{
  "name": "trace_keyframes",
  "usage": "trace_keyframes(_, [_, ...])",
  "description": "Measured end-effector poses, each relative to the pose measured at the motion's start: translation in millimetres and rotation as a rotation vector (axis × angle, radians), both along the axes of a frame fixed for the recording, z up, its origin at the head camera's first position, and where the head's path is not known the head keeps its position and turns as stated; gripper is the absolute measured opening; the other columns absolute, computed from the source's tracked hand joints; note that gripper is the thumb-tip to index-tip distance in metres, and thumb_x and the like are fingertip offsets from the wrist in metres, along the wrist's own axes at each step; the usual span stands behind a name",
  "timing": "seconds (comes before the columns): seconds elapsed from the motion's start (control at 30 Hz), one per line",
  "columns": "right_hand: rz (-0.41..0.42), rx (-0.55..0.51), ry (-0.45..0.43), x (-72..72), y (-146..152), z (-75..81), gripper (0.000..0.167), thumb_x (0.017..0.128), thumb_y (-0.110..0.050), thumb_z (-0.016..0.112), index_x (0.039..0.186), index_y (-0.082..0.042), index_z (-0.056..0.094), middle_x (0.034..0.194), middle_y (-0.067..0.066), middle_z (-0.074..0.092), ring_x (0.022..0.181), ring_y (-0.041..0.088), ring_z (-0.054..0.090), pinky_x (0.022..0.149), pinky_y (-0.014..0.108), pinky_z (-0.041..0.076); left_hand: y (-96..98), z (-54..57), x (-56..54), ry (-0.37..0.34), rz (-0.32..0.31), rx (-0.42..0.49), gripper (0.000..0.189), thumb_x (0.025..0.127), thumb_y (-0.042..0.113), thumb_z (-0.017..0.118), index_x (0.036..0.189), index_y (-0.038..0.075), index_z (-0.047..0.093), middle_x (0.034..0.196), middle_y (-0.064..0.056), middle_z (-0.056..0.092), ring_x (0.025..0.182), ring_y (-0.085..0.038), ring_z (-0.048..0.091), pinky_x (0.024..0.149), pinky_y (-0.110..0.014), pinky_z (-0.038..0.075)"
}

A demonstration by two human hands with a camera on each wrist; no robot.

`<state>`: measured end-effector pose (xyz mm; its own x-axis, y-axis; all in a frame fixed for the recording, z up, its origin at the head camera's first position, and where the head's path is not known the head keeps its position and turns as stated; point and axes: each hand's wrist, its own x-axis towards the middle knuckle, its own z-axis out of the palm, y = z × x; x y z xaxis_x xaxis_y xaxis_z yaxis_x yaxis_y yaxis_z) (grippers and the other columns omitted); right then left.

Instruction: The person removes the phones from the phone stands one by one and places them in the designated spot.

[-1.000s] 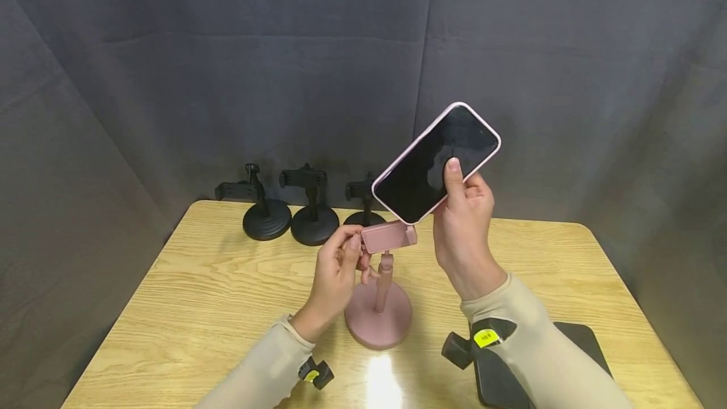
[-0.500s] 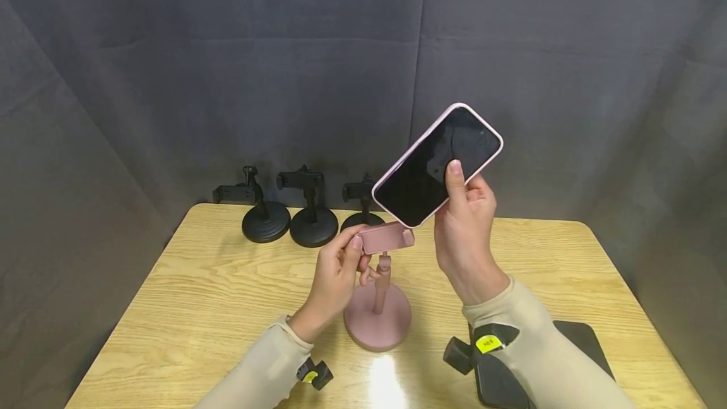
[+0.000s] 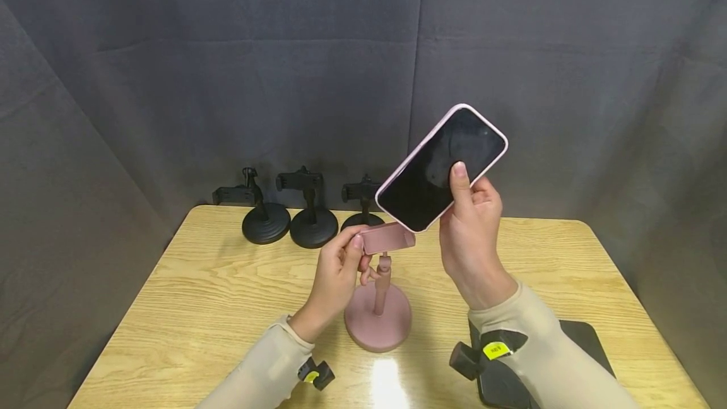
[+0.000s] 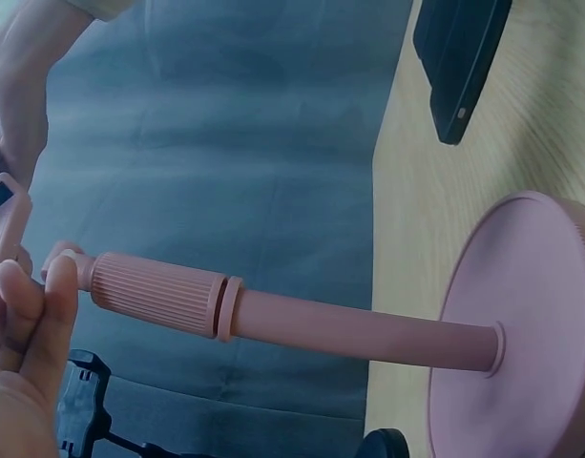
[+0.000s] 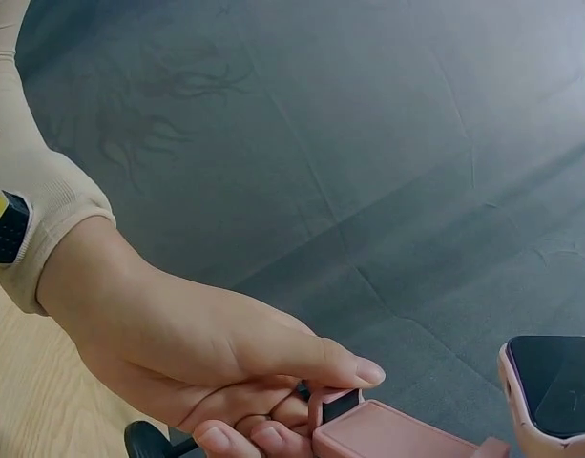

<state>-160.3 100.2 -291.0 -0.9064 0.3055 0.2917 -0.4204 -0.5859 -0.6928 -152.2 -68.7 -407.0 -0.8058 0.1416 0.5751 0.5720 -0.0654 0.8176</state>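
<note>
A pink phone stand (image 3: 379, 317) stands upright on the wooden table, its round base flat and its clamp head tilted at the top. My left hand (image 3: 335, 276) pinches the left end of that clamp between thumb and fingers; the right wrist view shows the thumb over the clamp end (image 5: 342, 405). My right hand (image 3: 474, 238) holds a smartphone (image 3: 437, 172) in a light pink case, thumb across its dark screen. The phone is slanted, its lower corner overlapping the clamp's right end in the head view. In the right wrist view a gap shows between phone (image 5: 554, 391) and clamp.
Several black phone stands (image 3: 307, 226) line the table's back edge at the left. A black flat object (image 3: 585, 346) lies under my right forearm. Grey curtains (image 3: 255, 81) surround the wooden table (image 3: 216, 308).
The phone and right hand have shifted slightly right and down, still slanted. My left hand keeps its pinch on the clamp, and the stand stays in place.
</note>
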Motion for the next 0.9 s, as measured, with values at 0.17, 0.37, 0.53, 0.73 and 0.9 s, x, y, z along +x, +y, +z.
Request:
trace_keyframes(0.17, [0.005, -0.008, -0.011, 3.0, 2.4, 0.9, 0.015, 0.104, -0.012, 0.055, 0.106, -0.006, 0.069, 0.094, 0.000, 0.078, 0.085, 0.009, 0.073, 0.079, 0.022, 0.059, -0.1, 3.5, 1.3, -0.015, -0.011, -0.003, 0.029, 0.110, 0.007, 0.037, 0.119, -0.012, 0.058, 0.065, -0.021, 0.048, 0.048, -0.008, 0.049, 0.046, -0.025, 0.054])
trace_keyframes(0.37, [0.020, -0.020, -0.018, 8.1, 8.5, 1.4, 0.014, 0.102, -0.012, 0.059, 0.108, -0.004, 0.070, 0.096, 0.002, 0.078, 0.086, 0.010, 0.074, 0.081, 0.022, 0.060, -1.1, 4.4, 1.1, -0.028, -0.011, -0.011, 0.029, 0.110, 0.006, 0.037, 0.120, -0.012, 0.058, 0.066, -0.022, 0.049, 0.048, -0.006, 0.049, 0.047, -0.032, 0.058])
trace_keyframes(0.53, [0.040, -0.037, -0.030, 14.1, 13.9, 1.5, 0.015, 0.100, -0.012, 0.063, 0.109, -0.002, 0.069, 0.095, 0.004, 0.078, 0.084, 0.011, 0.074, 0.079, 0.022, 0.060, -2.2, 6.2, 2.8, -0.050, 0.009, -0.030, 0.029, 0.110, 0.007, 0.038, 0.122, -0.010, 0.057, 0.068, -0.022, 0.051, 0.050, -0.004, 0.050, 0.049, -0.028, 0.058])
trace_keyframes(0.73, [0.057, -0.015, -0.064, 22.9, 21.3, -0.9, 0.015, 0.100, -0.013, 0.062, 0.107, -0.003, 0.070, 0.092, 0.001, 0.078, 0.082, 0.009, 0.073, 0.077, 0.022, 0.059, -3.1, 6.6, 2.9, -0.027, 0.039, -0.071, 0.027, 0.109, 0.007, 0.040, 0.121, -0.008, 0.059, 0.069, -0.020, 0.055, 0.051, -0.005, 0.052, 0.046, -0.028, 0.054])
trace_keyframes(0.9, [0.085, 0.036, -0.080, 30.4, 29.2, -3.4, 0.017, 0.101, -0.016, 0.061, 0.111, -0.005, 0.070, 0.098, 0.000, 0.078, 0.088, 0.008, 0.073, 0.080, 0.022, 0.059, -3.2, 6.1, 1.9, -0.010, 0.036, -0.085, 0.027, 0.109, 0.007, 0.040, 0.120, -0.007, 0.060, 0.068, -0.019, 0.055, 0.050, -0.006, 0.054, 0.050, -0.027, 0.058])
